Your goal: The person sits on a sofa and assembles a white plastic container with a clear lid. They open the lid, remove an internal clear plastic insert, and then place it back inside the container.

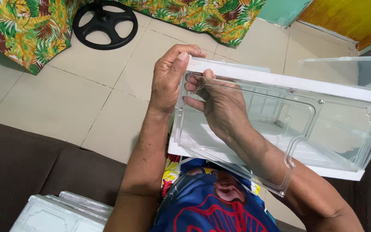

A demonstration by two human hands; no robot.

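Bare forearms, blue-and-red printed garment (211, 206) over the lap.

Cream tiled floor (65, 99), brown sofa (18, 172), leafy-print fabric (18, 34), yellow wooden wall (348, 17)

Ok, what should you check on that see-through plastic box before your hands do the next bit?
1. Left hand gripping the end of the clear plastic box with white rim: ok.
2. Right hand reaching inside, behind the clear moulded plastic panel: ok.
3. Panel fully seated in the box: cannot tell.
4. Box resting steadily over the lap: cannot tell.
5. Stack of spare clear plastic pieces on the brown sofa nearby: ok.
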